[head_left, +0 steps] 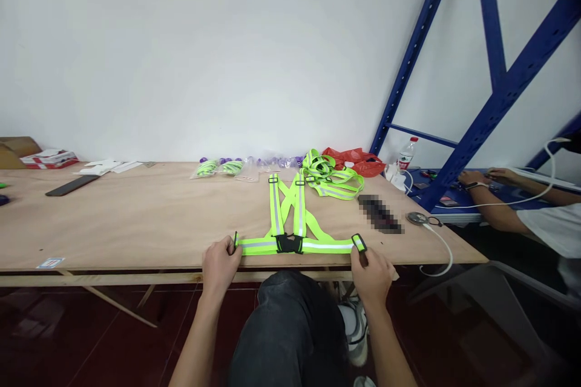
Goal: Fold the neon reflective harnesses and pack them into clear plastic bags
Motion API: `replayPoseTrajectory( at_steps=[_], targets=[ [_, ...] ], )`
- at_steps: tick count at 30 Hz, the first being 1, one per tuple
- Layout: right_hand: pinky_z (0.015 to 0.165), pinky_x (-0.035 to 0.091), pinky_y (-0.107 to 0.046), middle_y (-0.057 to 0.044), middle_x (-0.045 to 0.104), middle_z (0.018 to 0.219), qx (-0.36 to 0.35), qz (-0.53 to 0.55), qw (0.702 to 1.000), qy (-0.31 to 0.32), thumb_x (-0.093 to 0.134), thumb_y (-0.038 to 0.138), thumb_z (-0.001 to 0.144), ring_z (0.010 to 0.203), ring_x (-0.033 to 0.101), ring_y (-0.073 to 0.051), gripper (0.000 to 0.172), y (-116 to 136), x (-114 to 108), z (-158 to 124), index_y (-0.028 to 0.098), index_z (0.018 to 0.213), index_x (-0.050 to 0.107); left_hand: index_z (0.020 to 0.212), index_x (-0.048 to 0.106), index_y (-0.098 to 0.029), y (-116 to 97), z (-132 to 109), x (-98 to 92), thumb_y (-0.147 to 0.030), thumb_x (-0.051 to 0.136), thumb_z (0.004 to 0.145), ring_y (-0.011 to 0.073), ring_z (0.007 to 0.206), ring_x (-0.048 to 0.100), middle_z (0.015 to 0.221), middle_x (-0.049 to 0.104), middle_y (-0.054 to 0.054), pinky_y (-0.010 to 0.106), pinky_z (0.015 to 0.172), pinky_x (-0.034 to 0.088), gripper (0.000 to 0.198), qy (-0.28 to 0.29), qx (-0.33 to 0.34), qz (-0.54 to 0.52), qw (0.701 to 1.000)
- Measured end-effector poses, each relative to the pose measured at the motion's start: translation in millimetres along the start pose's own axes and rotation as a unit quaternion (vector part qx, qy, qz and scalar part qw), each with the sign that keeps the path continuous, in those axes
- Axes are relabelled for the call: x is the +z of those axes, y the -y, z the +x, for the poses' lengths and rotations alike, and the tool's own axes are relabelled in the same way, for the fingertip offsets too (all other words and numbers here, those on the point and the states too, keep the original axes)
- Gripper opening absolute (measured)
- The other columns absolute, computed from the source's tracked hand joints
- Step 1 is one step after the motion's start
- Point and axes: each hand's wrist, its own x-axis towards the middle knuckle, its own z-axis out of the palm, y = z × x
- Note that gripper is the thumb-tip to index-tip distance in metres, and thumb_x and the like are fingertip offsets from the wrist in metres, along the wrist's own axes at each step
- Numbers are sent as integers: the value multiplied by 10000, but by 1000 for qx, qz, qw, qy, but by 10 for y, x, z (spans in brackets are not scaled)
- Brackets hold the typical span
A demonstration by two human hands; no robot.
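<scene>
A neon yellow-green reflective vest made of straps with silver stripes lies spread on the wooden table near its front edge. Its black buckle sits in the middle of the waist strap. My left hand pinches the strap's left end beside a black slider. At the right end, my right hand grips the strap by another black slider. Between the two hands the waist strap runs nearly straight. Two shoulder straps with black sliders reach away from me, and crossed straps lie under them.
Behind the vest are a heap of similar straps, a red plastic bag and bagged strap bundles. A blurred dark object and a round device with a white cable lie right. Blue shelving and a co-worker's arms are farther right.
</scene>
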Motion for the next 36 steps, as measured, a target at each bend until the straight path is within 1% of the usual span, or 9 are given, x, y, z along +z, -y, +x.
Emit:
replayPoseTrajectory(
  at_steps=[7,14,18,20,22,25,28,32,36],
  targets=[
    [884,373,-365,-94,715,840,-82,-25,995,-45,461,342,940,825,620,-225,269,-13,47,-32,159,876,646,611,303,-219,53,-37,4,-255,540,824,194,699,467,583,476,-18,287,678,258,321,-25,9,12,1000],
    [948,334,-414,-113,712,888,-37,-1,999,17,414,457,937,886,591,-254,380,4,35,-49,168,903,657,630,263,-227,52,-3,39,-181,517,757,158,585,365,557,388,-45,270,603,227,288,-20,29,-48,998],
    [981,334,-480,-174,697,1079,2,5,999,39,389,537,920,1004,583,-309,535,38,-10,-19,120,1171,612,629,246,-229,22,13,54,-238,507,760,135,527,294,522,295,-69,257,561,223,292,-22,4,-120,992],
    [1001,344,-514,-217,642,1222,-6,2,999,34,411,541,914,1109,563,-339,604,151,-61,-19,86,1289,541,620,240,-229,11,14,68,-278,504,760,126,522,276,519,265,-74,246,553,233,303,-29,-11,-159,987],
    [1042,337,-532,-215,597,1307,-58,10,997,52,433,496,925,1197,533,-341,566,375,-126,-63,101,1320,528,609,230,-228,-5,17,82,-308,501,755,119,525,261,522,235,-77,237,548,241,319,-38,-15,-190,981],
    [1136,276,-499,-150,597,1347,-195,61,967,152,443,363,957,1297,490,-287,434,859,-199,-219,163,1324,561,596,211,-226,-41,21,96,-319,501,739,112,536,242,535,191,-76,231,545,242,336,-57,-15,-217,974],
    [1177,240,-474,-109,479,1495,-269,93,924,257,458,337,958,1409,376,-266,484,1281,-189,-389,181,1414,501,591,203,-226,-58,22,85,-316,512,730,107,541,235,545,178,-75,231,541,236,350,-73,-20,-229,970],
    [1175,229,-523,-98,415,1544,-267,90,902,326,516,392,943,1438,320,-295,586,1489,-147,-476,217,1492,408,581,220,-224,-27,32,33,-316,526,737,103,538,240,543,195,-75,233,533,238,355,-81,-23,-235,968],
    [1166,203,-578,-131,434,1521,-256,59,897,354,595,398,906,1421,325,-337,607,1533,-181,-432,235,1471,442,575,231,-223,-37,53,-23,-325,539,751,99,527,248,534,206,-77,235,527,242,369,-86,-21,-242,966]
  ],
)
